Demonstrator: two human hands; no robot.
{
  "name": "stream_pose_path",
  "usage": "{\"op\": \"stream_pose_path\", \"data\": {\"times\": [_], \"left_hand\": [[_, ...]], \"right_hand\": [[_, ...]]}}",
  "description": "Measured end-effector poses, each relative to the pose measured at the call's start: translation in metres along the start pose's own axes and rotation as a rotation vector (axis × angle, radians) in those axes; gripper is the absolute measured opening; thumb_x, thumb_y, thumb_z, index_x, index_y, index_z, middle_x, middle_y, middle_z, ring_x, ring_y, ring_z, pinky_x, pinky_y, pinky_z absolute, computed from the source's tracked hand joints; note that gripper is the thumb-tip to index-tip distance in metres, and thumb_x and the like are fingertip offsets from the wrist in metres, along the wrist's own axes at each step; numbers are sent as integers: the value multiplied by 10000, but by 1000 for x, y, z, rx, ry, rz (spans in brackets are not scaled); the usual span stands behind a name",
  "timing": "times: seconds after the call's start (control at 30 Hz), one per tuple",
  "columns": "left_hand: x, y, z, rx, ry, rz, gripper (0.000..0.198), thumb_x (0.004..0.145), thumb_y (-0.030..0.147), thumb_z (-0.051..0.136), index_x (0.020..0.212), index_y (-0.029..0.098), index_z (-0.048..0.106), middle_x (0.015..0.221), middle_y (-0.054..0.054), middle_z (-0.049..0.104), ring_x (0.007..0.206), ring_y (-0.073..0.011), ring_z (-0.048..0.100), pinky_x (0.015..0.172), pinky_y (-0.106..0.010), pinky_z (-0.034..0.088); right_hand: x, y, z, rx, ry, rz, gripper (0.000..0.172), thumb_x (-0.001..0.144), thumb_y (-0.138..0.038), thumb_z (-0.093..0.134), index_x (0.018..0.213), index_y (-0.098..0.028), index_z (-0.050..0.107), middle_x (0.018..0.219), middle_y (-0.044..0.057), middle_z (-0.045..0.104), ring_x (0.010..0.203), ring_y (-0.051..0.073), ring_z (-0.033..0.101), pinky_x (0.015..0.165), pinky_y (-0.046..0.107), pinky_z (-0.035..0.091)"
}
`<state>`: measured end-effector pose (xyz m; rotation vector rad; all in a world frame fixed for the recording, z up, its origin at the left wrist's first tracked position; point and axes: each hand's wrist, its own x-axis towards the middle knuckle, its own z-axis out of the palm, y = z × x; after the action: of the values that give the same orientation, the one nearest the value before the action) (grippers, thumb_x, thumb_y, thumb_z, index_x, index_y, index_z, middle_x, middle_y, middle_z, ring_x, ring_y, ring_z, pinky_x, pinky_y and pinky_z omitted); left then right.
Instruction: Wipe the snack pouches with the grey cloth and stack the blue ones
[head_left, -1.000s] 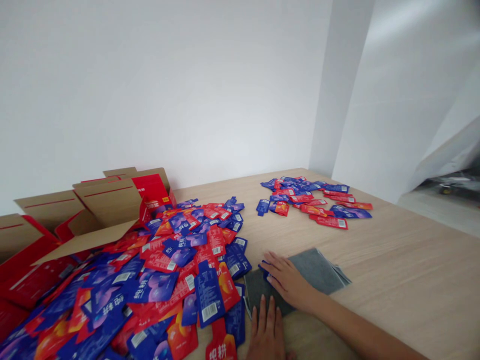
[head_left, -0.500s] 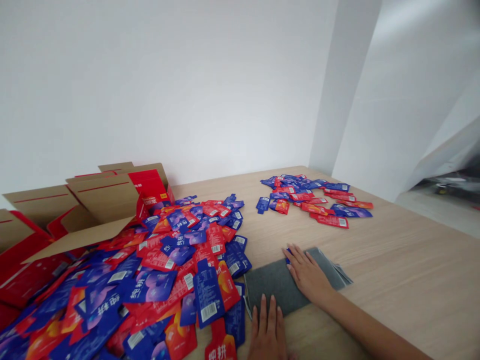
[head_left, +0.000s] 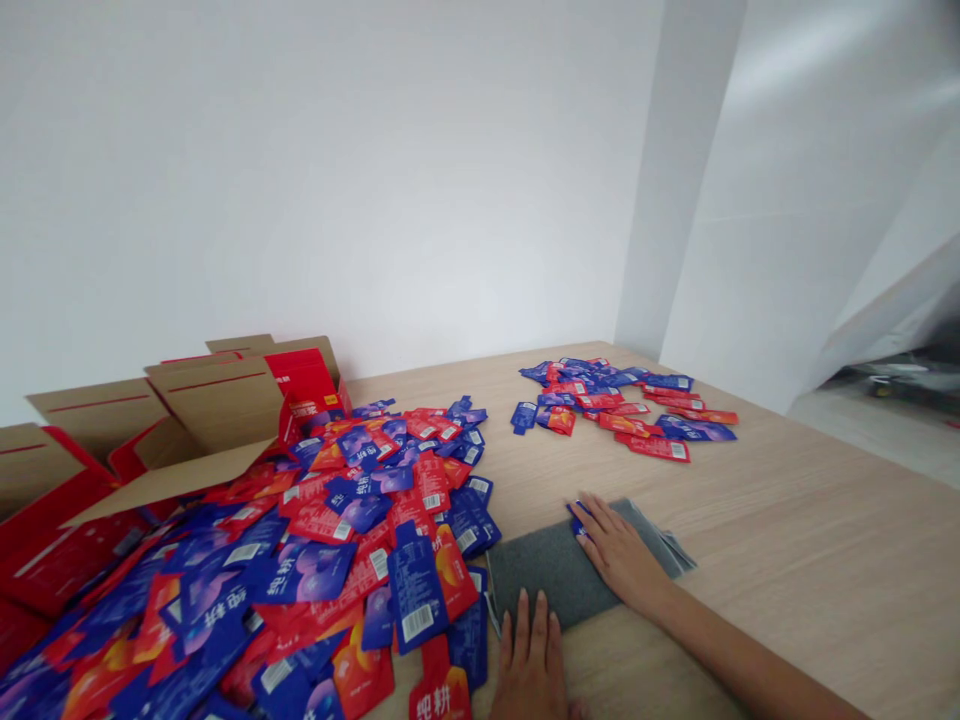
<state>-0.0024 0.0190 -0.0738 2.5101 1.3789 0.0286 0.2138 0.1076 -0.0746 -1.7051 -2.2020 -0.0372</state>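
A folded grey cloth [head_left: 536, 565] lies flat on the table, its layered edges showing at the right end. My left hand [head_left: 531, 660] rests on the cloth's near left edge with fingers stretched out, holding nothing. Over the cloth's far side, my right hand [head_left: 619, 550] lies flat, fingers extended. Beneath its fingertips a blue pouch [head_left: 580, 520] peeks out, mostly covered by the hand. To the left of my left hand, a large heap of red and blue pouches [head_left: 360, 560] spreads over the table.
Open red cardboard boxes [head_left: 210, 400] with brown insides stand at the back left, behind the heap. A smaller group of red and blue pouches [head_left: 600, 390] lies at the far right of the wooden table [head_left: 787, 520]. A white wall [head_left: 450, 180] rises behind.
My view has shifted slightly. Both hands stay flat on the cloth in nearly the same places, and a little more of the blue pouch shows under my right fingers.
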Motion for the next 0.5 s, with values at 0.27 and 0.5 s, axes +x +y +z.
{"op": "stream_pose_path", "data": {"times": [0.27,0.5], "left_hand": [[-4,-1,-4,-109,-44,32,670,803,357,416,1397,92,255,1454,-139,136,1328,-355,127,1051,-541,212],[-1,-4,1,-41,-17,45,653,782,291,451,1390,119,287,1444,-129,192,1313,-356,197,1031,-527,275]], "right_hand": [[-8,5,-30,54,-50,133,607,750,-279,524,1329,-139,408,1128,148,573,1066,272,532,955,414,397],[4,-38,-68,357,1,8,420,859,-313,399,1263,-214,454,1051,98,591,904,213,590,819,345,476]]}}
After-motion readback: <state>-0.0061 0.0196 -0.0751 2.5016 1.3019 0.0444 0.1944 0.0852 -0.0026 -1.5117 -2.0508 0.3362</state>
